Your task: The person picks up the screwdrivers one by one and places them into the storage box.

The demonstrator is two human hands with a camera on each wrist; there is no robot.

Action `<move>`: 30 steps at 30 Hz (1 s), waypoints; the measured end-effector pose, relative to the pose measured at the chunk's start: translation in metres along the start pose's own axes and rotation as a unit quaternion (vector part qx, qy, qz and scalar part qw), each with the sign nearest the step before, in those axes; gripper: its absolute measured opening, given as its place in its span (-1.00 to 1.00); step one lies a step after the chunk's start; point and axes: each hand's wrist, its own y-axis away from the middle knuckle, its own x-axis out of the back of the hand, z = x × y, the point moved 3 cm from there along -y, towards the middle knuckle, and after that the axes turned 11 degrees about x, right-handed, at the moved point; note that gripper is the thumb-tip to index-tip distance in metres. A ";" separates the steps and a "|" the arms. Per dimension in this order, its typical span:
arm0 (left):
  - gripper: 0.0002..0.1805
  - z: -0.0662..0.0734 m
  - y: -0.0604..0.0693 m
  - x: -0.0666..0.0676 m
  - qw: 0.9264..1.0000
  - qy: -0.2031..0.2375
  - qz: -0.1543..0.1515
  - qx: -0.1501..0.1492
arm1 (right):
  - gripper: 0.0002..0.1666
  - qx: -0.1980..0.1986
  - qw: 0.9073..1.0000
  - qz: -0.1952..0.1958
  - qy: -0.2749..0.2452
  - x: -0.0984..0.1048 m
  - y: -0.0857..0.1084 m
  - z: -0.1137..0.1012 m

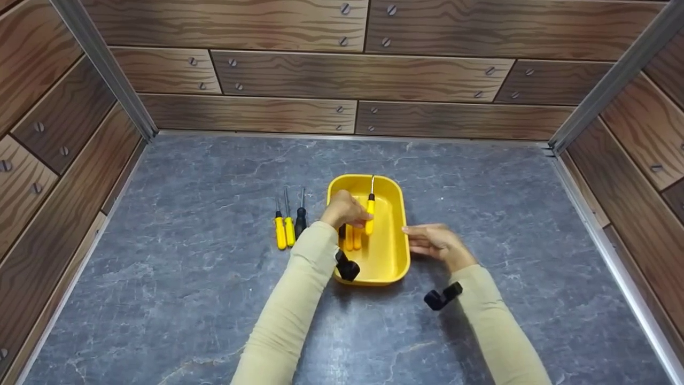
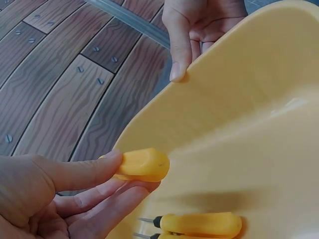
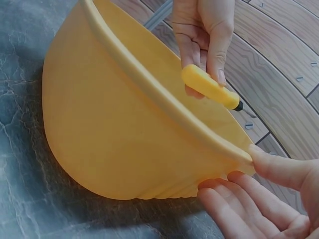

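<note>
Plank-patterned walls (image 1: 288, 75) enclose a grey marbled counter (image 1: 176, 299). From where I stand, the left hand (image 1: 344, 208) pinches a yellow screwdriver (image 1: 370, 215) by its handle over the yellow tray (image 1: 386, 262), shaft pointing to the far end. The right hand (image 1: 435, 241) touches the near side, thumb at the rim, fingers fairly straight against the outside. I'd keep that pinch firm and the tip clear of the rim (two yellow-handled drivers (image 1: 357, 239) lie close by inside). Left of the tray, three more screwdrivers (image 1: 290, 231) lie side by side.

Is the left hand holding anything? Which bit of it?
The left hand pinches a slim screwdriver with a metal shaft, black collar and yellow handle, by that rounded yellow handle.
</note>
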 end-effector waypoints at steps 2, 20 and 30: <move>-0.69 0.002 -0.003 -0.002 1.000 -0.007 0.000 0.009 | -0.89 0.001 1.000 0.002 0.002 0.001 0.000 0.000; -0.49 0.003 -0.020 -0.031 0.996 -0.057 0.013 0.061 | -0.92 -0.008 1.000 0.008 -0.004 0.001 -0.001 -0.001; -0.54 0.002 -0.019 -0.042 0.998 -0.034 0.007 0.049 | -0.89 -0.003 1.000 -0.002 -0.003 0.000 -0.001 0.001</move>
